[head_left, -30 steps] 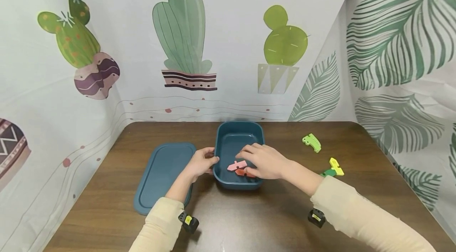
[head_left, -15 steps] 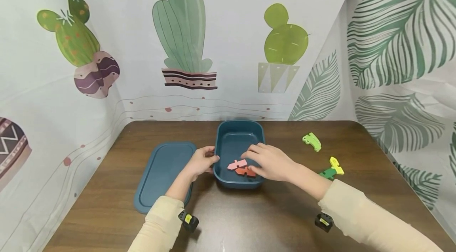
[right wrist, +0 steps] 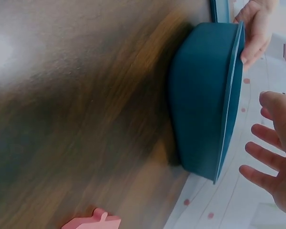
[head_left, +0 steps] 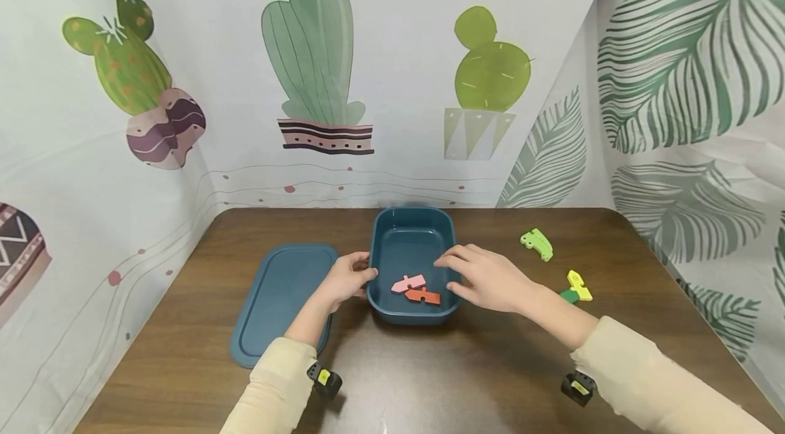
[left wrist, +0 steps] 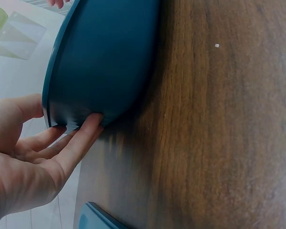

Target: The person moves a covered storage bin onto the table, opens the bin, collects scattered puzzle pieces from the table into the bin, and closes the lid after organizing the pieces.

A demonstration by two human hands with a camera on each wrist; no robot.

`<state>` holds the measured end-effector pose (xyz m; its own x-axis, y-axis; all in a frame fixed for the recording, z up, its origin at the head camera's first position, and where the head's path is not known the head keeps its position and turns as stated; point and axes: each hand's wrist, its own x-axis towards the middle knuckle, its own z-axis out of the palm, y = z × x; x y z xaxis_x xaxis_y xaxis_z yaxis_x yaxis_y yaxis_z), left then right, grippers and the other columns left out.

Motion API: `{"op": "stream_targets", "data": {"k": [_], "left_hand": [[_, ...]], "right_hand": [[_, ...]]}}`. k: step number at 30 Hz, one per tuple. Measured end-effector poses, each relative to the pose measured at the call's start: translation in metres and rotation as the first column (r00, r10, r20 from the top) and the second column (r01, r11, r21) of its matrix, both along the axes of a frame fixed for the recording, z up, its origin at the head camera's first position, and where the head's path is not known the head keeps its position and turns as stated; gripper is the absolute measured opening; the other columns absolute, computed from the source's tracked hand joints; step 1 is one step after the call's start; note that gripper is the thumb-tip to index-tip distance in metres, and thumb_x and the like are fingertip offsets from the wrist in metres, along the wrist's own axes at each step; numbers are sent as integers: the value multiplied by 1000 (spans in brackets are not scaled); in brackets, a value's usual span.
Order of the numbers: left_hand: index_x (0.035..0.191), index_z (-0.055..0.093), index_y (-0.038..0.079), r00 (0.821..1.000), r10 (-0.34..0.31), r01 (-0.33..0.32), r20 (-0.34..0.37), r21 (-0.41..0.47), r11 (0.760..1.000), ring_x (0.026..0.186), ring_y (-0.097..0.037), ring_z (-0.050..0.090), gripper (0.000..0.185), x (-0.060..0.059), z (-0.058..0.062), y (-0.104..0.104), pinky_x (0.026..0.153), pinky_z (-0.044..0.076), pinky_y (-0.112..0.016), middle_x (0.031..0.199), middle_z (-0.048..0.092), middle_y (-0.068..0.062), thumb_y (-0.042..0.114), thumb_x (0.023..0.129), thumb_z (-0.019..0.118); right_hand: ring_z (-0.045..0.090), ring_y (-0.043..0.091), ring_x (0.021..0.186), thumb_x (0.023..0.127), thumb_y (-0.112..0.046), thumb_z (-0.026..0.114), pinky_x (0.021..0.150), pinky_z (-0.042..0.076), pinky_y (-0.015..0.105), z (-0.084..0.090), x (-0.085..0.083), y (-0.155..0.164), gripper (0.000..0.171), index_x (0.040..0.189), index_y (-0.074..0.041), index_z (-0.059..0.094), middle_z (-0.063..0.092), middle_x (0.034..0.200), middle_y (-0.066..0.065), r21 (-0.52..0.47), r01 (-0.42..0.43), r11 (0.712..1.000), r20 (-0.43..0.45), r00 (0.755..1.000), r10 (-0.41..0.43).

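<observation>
A dark teal plastic box stands on the wooden table, with a pink arrow-shaped puzzle piece and an orange-red one lying inside near its front. My left hand grips the box's left side, thumb over the rim and fingers against the outer wall. Over the right rim hovers my right hand, its fingers spread and holding nothing. The right wrist view shows this hand beside the rim.
A teal lid lies left of the box. On the right are a light green piece, a yellow piece and a dark green piece partly behind the forearm. Another pink piece shows in the right wrist view.
My right hand has drawn back rightward from over the pieces to the box's right rim, uncovering the orange-red piece. The left hand and the box stay in place.
</observation>
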<state>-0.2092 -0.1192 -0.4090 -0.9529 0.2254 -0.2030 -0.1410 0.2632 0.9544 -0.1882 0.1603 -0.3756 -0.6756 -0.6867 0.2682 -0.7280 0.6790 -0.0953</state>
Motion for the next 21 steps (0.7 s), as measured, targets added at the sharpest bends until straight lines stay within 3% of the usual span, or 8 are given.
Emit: {"op": "stream_targets", "data": {"k": [5, 10, 21], "left_hand": [[131, 41, -9, 1000, 2, -2, -1, 9, 1000, 95, -39, 61, 46, -8, -14, -3, 66, 57, -39, 121, 51, -29, 3, 89, 55], [130, 44, -5, 1000, 25, -25, -13, 4, 1000, 89, -33, 64, 45, -16, -29, -5, 65, 57, -39, 119, 54, -25, 5, 88, 57], [130, 46, -3, 999, 38, -38, -14, -15, 999, 88, -30, 64, 44, -16, -30, -4, 65, 57, -39, 117, 55, -22, 5, 88, 58]], "right_hand": [[55, 17, 105, 79, -29, 71, 82, 52, 36, -1, 0, 14, 43, 119, -18, 60, 58, 117, -2, -24, 52, 998, 3, 999, -52], [56, 20, 106, 80, -30, 70, 80, 53, 38, -3, 0, 27, 45, 121, -17, 59, 58, 119, 0, -35, 85, 996, -7, 996, -86], [55, 22, 106, 81, -32, 68, 81, 52, 39, -9, 4, 51, 51, 127, -17, 54, 54, 123, 1, -25, 159, 987, 44, 986, -158]]}}
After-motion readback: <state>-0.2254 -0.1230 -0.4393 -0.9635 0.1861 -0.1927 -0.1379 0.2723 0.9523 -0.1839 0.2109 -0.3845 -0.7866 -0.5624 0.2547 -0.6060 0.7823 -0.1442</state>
